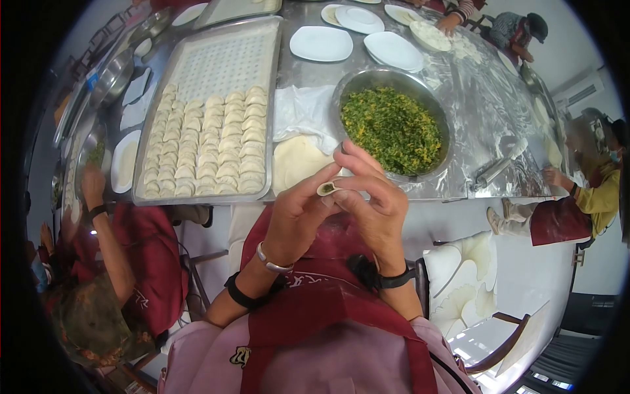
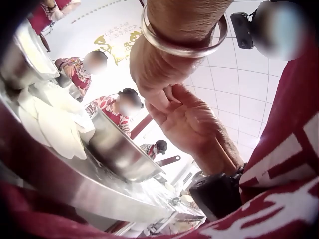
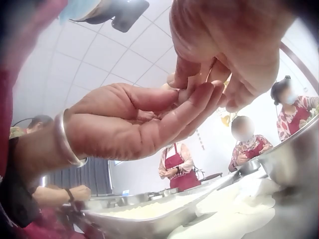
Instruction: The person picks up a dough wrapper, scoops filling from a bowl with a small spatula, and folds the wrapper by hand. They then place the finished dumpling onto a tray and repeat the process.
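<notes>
In front of the apron, both hands meet at a half-folded dumpling [image 1: 326, 189], its pale dough open at one end with green filling showing inside. The left hand [image 1: 295, 210] pinches it from one side with thumb and fingers. From the other side the right hand [image 1: 377, 203] grips its edge between thumb and index finger. Fingers hide most of the dumpling in both wrist views. Just beyond the hands, flat round dough wrappers [image 1: 295, 161] lie partly under a white cloth [image 1: 303, 108]. A steel bowl [image 1: 448, 141] of chopped green and yellow filling [image 1: 392, 128] stands beyond the right hand.
Left of the wrappers, a metal tray [image 1: 274, 72] carries rows of finished dumplings [image 1: 203, 148]. White plates [image 1: 321, 44] sit farther back. A cleaver-like metal tool [image 1: 500, 164] lies on the floury table [image 1: 485, 111] at right. Other people work around the table.
</notes>
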Demonstrator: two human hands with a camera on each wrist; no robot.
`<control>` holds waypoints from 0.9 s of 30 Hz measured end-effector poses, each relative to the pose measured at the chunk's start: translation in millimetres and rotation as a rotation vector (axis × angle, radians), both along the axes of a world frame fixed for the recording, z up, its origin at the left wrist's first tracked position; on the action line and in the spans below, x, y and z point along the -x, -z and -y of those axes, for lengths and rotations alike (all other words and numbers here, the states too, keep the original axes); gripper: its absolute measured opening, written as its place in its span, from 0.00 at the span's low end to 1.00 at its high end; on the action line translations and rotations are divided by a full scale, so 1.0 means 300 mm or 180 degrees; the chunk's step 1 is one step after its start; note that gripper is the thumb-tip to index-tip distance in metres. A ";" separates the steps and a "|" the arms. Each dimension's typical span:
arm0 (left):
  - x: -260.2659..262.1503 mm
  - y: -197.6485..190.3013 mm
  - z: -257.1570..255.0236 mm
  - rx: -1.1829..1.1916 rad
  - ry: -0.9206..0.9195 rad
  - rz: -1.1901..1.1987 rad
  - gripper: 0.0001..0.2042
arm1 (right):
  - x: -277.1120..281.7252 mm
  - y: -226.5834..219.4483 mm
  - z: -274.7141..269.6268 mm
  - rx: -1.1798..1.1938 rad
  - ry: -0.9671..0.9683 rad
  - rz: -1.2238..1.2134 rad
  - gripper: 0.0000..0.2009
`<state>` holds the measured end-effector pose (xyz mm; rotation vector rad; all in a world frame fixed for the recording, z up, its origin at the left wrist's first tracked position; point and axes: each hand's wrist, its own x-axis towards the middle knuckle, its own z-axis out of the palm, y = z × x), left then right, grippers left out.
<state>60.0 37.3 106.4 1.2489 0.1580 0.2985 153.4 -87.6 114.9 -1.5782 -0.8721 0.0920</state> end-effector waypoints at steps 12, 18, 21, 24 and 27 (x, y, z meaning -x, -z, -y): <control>0.006 -0.019 -0.032 -0.0230 0.0374 -0.0157 0.25 | 0.015 -0.038 -0.002 0.0292 0.0001 -0.0151 0.20; 0.009 -0.025 -0.035 -0.0434 0.0499 -0.0185 0.26 | 0.002 0.006 0.007 0.0045 -0.0389 -0.0337 0.12; 0.004 -0.006 -0.040 -0.0397 0.0544 -0.0133 0.28 | 0.014 0.025 0.005 -0.0075 -0.0359 -0.0348 0.08; 0.006 0.005 -0.035 -0.0308 0.0407 -0.0202 0.28 | 0.020 0.032 -0.002 -0.0041 -0.0294 -0.0275 0.08; 0.014 -0.012 -0.036 -0.0284 0.0325 -0.0270 0.29 | 0.038 0.018 -0.022 -0.0093 -0.0036 -0.0329 0.09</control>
